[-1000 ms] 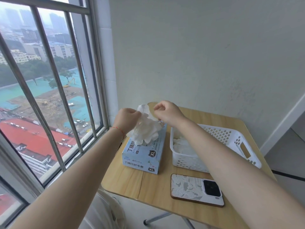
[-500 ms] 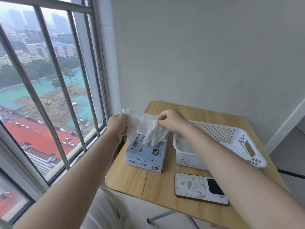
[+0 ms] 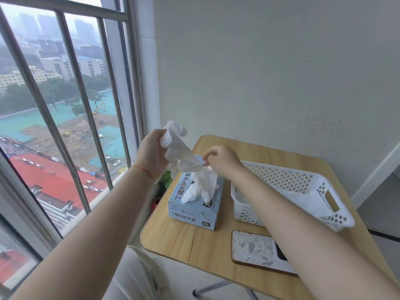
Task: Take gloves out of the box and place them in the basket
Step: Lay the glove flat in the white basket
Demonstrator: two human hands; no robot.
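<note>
Left hand (image 3: 151, 151) raised, clenched round a white glove (image 3: 179, 148). Right hand (image 3: 223, 160) pinching, seemingly, that glove's lower end, just above more gloves (image 3: 202, 185) spilling from the blue box (image 3: 194, 204). Below both hands, on the wooden table (image 3: 173, 239). Right of the right hand, a white basket (image 3: 311, 191). Beneath the right forearm, a phone (image 3: 251, 247).
</note>
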